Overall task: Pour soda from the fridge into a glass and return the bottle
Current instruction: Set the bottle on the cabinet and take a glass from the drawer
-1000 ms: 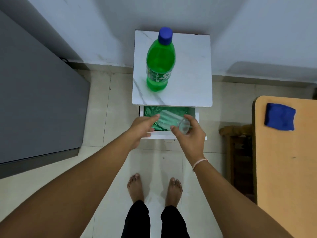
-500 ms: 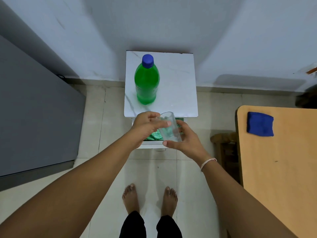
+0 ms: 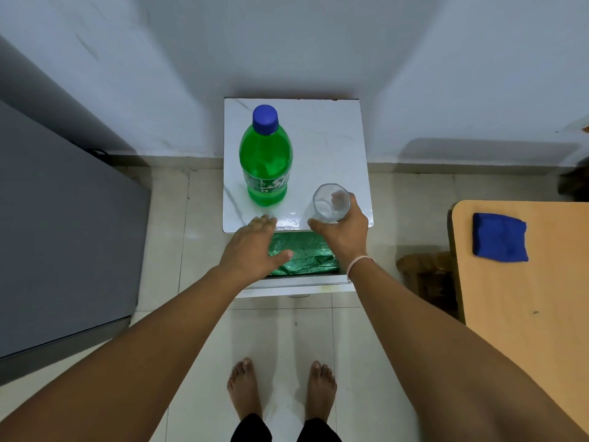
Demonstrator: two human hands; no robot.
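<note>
Glass (image 3: 330,203) position has changed: it was held over the open drawer (image 3: 302,253) between both hands, and it now stands upright at the front right of the white table (image 3: 328,145), mouth up and empty. Right hand (image 3: 342,232) is wrapped around its near side, fingers closed on the wall; whether the base fully rests on the table cannot be confirmed. Left hand (image 3: 255,247) has let go of the glass and hovers flat and empty over the drawer's left part, fingertips at the table's front edge, just short of the bottle (image 3: 266,157). Bottle stands upright on the table left of the glass, apart from it, blue cap (image 3: 265,119) on. Judgement: glass placement is nearly complete; uncapping and pouring remain, then returning the bottle to the fridge.
</note>
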